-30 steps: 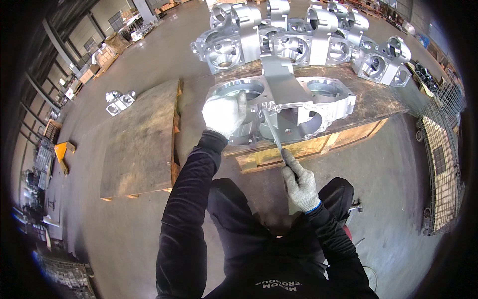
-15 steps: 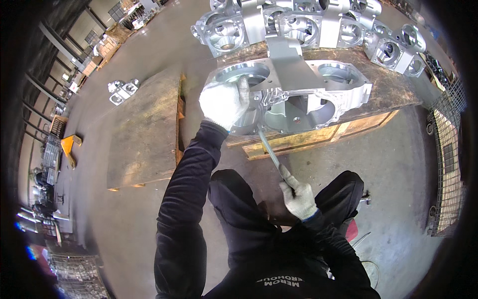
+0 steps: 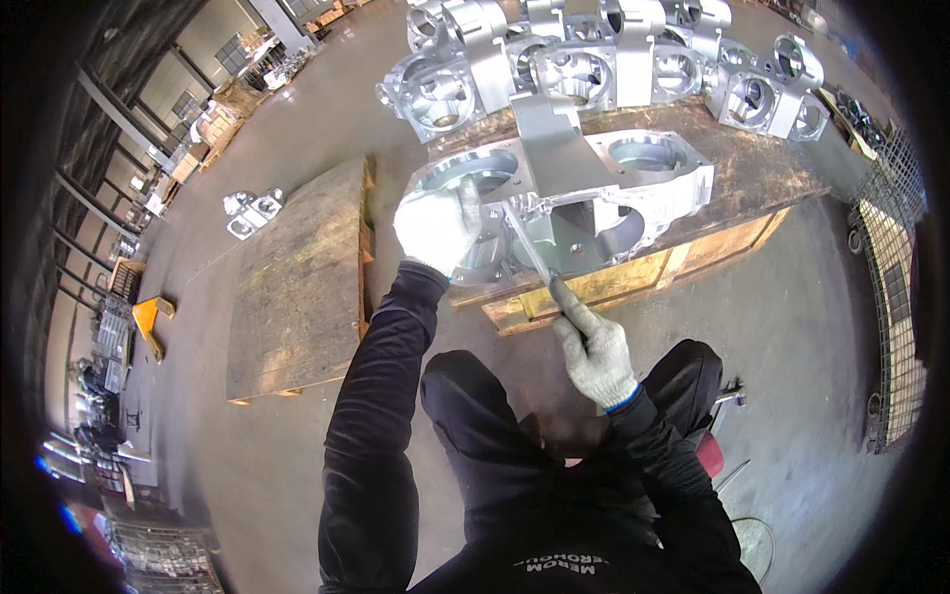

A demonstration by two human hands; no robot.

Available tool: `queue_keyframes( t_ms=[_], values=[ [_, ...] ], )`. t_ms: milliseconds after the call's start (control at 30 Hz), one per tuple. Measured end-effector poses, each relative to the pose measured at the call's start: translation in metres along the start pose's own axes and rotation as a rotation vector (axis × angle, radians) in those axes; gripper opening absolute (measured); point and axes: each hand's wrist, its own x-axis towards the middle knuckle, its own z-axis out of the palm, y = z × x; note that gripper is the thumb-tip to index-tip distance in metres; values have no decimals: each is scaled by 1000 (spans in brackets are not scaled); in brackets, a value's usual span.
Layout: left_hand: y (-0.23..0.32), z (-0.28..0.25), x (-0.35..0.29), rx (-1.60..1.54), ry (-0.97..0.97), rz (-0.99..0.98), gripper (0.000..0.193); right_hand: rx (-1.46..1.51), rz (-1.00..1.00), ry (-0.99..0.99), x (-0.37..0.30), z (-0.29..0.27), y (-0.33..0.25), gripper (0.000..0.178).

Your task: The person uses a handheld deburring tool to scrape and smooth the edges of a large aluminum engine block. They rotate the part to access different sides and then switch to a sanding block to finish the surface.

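A large machined metal casting (image 3: pixel 564 153) with round openings rests at the near edge of a wooden crate top (image 3: pixel 762 183). My left hand (image 3: pixel 435 230), in a white knit glove, grips the casting by the rim of its left opening, with the fingertips inside the hole. In my gloved right hand (image 3: pixel 597 354) is a long, slim metal file (image 3: pixel 528 243), its forefinger stretched along the tool. The file slants up and left, and its far end lies against the casting's front edge between the openings. Exactly which face it touches is hard to make out.
Several similar castings (image 3: pixel 574 79) stand along the crate's far side. To the left lies a low wooden pallet (image 3: pixel 302 287), with another casting (image 3: pixel 253 212) on the floor beyond it. A wire mesh cage (image 3: pixel 896 297) stands at right, and a yellow pallet-jack part (image 3: pixel 150 325) at far left.
My right hand has pushed forward and slightly up, and the file reaches farther over the casting's front edge. My left hand keeps its hold. The whole view has shifted slightly.
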Motion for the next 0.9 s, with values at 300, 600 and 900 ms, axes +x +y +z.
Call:
queue_keyframes(
  t_ms=[300, 600, 900],
  values=[
    [1, 2, 0, -107, 125, 66, 36, -103, 98, -128, -67, 11, 34, 54],
    [7, -5, -1, 43, -21, -2, 44, 83, 392, -62, -40, -41, -7, 74],
    [-4, 9, -4, 117, 36, 29, 43, 966, 683, -38, 36, -29, -28, 71]
  ],
)
